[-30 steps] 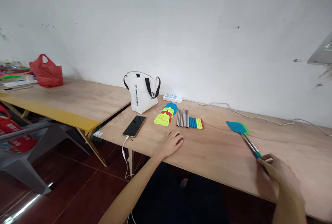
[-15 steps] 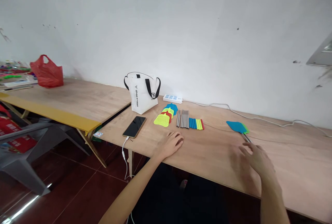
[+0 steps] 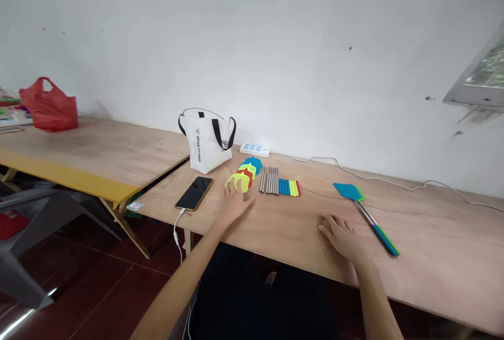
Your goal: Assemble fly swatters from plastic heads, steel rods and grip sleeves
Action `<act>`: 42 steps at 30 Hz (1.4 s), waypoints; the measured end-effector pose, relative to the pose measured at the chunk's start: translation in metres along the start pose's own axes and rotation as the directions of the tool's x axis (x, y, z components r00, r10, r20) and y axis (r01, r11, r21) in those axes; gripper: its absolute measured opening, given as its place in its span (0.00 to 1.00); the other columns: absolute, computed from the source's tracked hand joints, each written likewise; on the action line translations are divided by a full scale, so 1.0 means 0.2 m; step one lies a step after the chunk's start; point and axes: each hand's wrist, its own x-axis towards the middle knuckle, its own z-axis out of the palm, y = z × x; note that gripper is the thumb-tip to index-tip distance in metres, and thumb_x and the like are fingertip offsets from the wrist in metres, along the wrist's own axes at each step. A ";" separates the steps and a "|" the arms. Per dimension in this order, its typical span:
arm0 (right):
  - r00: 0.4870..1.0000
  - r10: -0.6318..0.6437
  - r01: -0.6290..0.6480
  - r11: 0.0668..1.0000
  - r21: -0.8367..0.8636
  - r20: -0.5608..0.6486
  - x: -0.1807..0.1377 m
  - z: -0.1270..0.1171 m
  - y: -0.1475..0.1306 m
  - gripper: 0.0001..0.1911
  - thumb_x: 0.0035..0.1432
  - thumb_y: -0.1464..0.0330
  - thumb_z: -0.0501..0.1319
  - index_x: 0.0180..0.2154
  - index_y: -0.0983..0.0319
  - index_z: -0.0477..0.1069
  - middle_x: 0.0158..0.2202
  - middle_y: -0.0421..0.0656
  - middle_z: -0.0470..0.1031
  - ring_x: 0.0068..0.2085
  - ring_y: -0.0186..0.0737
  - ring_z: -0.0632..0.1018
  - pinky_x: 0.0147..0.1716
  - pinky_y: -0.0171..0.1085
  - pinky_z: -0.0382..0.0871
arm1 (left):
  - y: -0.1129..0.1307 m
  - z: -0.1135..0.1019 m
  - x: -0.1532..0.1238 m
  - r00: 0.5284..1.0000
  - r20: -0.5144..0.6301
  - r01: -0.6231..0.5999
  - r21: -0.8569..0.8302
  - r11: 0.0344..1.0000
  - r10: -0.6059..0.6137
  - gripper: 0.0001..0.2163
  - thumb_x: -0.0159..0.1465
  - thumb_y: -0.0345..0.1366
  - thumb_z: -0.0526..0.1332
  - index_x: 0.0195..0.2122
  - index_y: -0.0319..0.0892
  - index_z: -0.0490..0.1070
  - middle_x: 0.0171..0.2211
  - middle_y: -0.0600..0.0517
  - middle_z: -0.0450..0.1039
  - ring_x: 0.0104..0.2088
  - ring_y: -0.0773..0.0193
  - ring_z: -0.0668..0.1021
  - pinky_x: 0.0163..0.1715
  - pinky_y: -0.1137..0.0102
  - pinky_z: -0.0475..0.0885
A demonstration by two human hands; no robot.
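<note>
My left hand (image 3: 235, 206) has its fingers spread at the front edge of a yellow fly swatter head (image 3: 244, 184); I cannot tell whether the fingertips press on it. Behind that lie overlapping heads in red (image 3: 249, 174) and blue (image 3: 256, 163), with more yellow between them. Beside them are several metal rods (image 3: 271, 180) in a row, then short handle tubes (image 3: 289, 188) in blue, yellow and red. My right hand (image 3: 342, 236) rests open on the table, holding nothing. To its right lie two whole fly swatters (image 3: 370, 219), one blue and one green, side by side.
A smartphone (image 3: 195, 193) on a white cable lies left of my left hand. Behind it stand a white bag (image 3: 208, 146) with black handles and a power strip (image 3: 254, 149), whose cord runs along the wall. A red plastic bag (image 3: 51, 106) sits on the neighbouring table (image 3: 118, 143).
My left hand has moved left and forward to the yellow swatter head. My right hand has come away from the two whole swatters, moving left. The view has turned slightly right.
</note>
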 end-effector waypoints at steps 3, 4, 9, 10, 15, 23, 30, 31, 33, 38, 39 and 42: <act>1.000 0.015 -0.015 1.000 -0.004 -0.016 0.00 0.00 -0.01 0.27 0.71 0.56 0.44 0.64 0.59 0.62 0.66 0.52 0.64 0.63 0.57 0.68 0.59 0.52 0.62 | -0.06 0.00 0.16 0.994 -0.046 0.100 0.070 0.993 -0.096 0.44 0.63 0.58 0.61 0.71 0.36 0.47 0.70 0.28 0.49 0.69 0.30 0.56 0.64 0.44 0.55; 1.000 0.018 -0.019 1.000 -0.007 -0.018 0.00 0.00 -0.01 0.27 0.71 0.56 0.44 0.64 0.60 0.63 0.65 0.53 0.65 0.63 0.58 0.69 0.58 0.52 0.62 | -0.07 0.01 0.21 0.989 -0.046 0.143 0.082 0.986 -0.139 0.45 0.63 0.60 0.60 0.71 0.37 0.47 0.70 0.28 0.49 0.69 0.30 0.57 0.64 0.44 0.55; 0.998 0.018 -0.019 1.000 -0.009 -0.056 0.02 0.06 0.01 0.27 0.70 0.57 0.44 0.64 0.58 0.64 0.65 0.53 0.65 0.62 0.59 0.69 0.57 0.54 0.63 | -0.04 0.09 0.32 0.974 -0.053 0.226 0.142 0.964 -0.220 0.50 0.58 0.68 0.59 0.69 0.31 0.53 0.63 0.23 0.61 0.63 0.28 0.65 0.61 0.41 0.56; 0.998 0.019 -0.020 1.000 -0.011 -0.063 0.03 0.06 0.01 0.27 0.70 0.57 0.44 0.64 0.58 0.64 0.66 0.53 0.65 0.63 0.59 0.68 0.57 0.54 0.63 | -0.03 0.10 0.32 0.975 -0.061 0.223 0.151 0.963 -0.216 0.49 0.58 0.68 0.59 0.68 0.32 0.55 0.62 0.24 0.63 0.62 0.29 0.66 0.60 0.41 0.56; 0.998 0.021 -0.022 0.999 -0.028 -0.059 0.03 0.07 0.00 0.28 0.70 0.57 0.44 0.64 0.59 0.64 0.66 0.53 0.65 0.63 0.60 0.68 0.57 0.54 0.63 | -0.01 0.11 0.30 0.976 -0.091 0.211 0.133 0.969 -0.200 0.39 0.62 0.58 0.62 0.67 0.39 0.57 0.58 0.31 0.70 0.59 0.38 0.71 0.59 0.52 0.61; 0.995 0.038 -0.041 0.999 -0.032 -0.092 0.03 0.08 -0.03 0.25 0.71 0.57 0.45 0.62 0.59 0.66 0.64 0.54 0.66 0.64 0.58 0.67 0.58 0.54 0.62 | -0.04 0.06 0.27 0.978 -0.115 0.175 0.016 0.985 -0.172 0.45 0.57 0.50 0.68 0.69 0.37 0.48 0.56 0.33 0.71 0.57 0.41 0.74 0.55 0.58 0.67; 0.991 0.036 -0.040 0.999 -0.029 -0.127 0.04 0.11 -0.01 0.25 0.71 0.57 0.45 0.61 0.57 0.66 0.64 0.53 0.66 0.64 0.59 0.67 0.57 0.55 0.62 | 0.01 -0.13 0.13 0.989 -0.133 0.033 -0.228 0.973 -0.064 0.46 0.57 0.45 0.69 0.71 0.39 0.44 0.64 0.34 0.63 0.63 0.42 0.70 0.59 0.55 0.67; 0.991 0.040 -0.044 0.999 -0.029 -0.130 0.04 0.11 -0.02 0.25 0.71 0.57 0.45 0.62 0.57 0.66 0.65 0.54 0.66 0.64 0.59 0.67 0.57 0.55 0.62 | 0.01 -0.18 0.09 0.993 -0.106 -0.076 -0.293 0.953 0.046 0.45 0.58 0.45 0.68 0.71 0.42 0.44 0.66 0.37 0.61 0.64 0.44 0.69 0.61 0.55 0.66; 0.990 0.052 -0.056 0.998 -0.034 -0.131 0.04 0.11 -0.02 0.25 0.71 0.58 0.45 0.62 0.59 0.66 0.65 0.55 0.65 0.64 0.59 0.67 0.57 0.55 0.62 | 0.01 -0.25 -0.01 0.950 0.047 -0.259 -0.430 0.865 0.308 0.45 0.58 0.46 0.69 0.71 0.47 0.45 0.67 0.41 0.60 0.64 0.49 0.69 0.62 0.58 0.67; 0.992 0.054 -0.058 0.998 -0.033 -0.117 0.03 0.09 -0.03 0.26 0.72 0.57 0.45 0.63 0.58 0.65 0.66 0.54 0.65 0.64 0.59 0.68 0.58 0.54 0.63 | 0.05 -0.21 -0.21 0.746 0.297 -0.453 -0.430 0.781 0.596 0.37 0.59 0.43 0.69 0.68 0.55 0.57 0.66 0.49 0.64 0.66 0.50 0.66 0.66 0.55 0.62; 0.992 0.051 -0.055 0.998 -0.026 -0.115 0.03 0.09 -0.02 0.26 0.71 0.56 0.45 0.63 0.58 0.65 0.66 0.53 0.65 0.64 0.58 0.68 0.58 0.54 0.63 | 0.07 -0.17 -0.23 0.755 0.310 -0.468 -0.364 0.805 0.579 0.34 0.60 0.44 0.67 0.67 0.55 0.59 0.66 0.48 0.63 0.68 0.48 0.64 0.68 0.50 0.57; 0.992 0.047 -0.048 0.999 0.001 -0.118 0.03 0.09 -0.01 0.27 0.71 0.55 0.45 0.63 0.57 0.66 0.66 0.51 0.66 0.64 0.57 0.68 0.58 0.53 0.64 | 0.12 -0.07 -0.26 0.781 0.305 -0.488 -0.244 0.838 0.544 0.29 0.64 0.52 0.64 0.65 0.55 0.63 0.67 0.48 0.61 0.69 0.47 0.61 0.70 0.46 0.50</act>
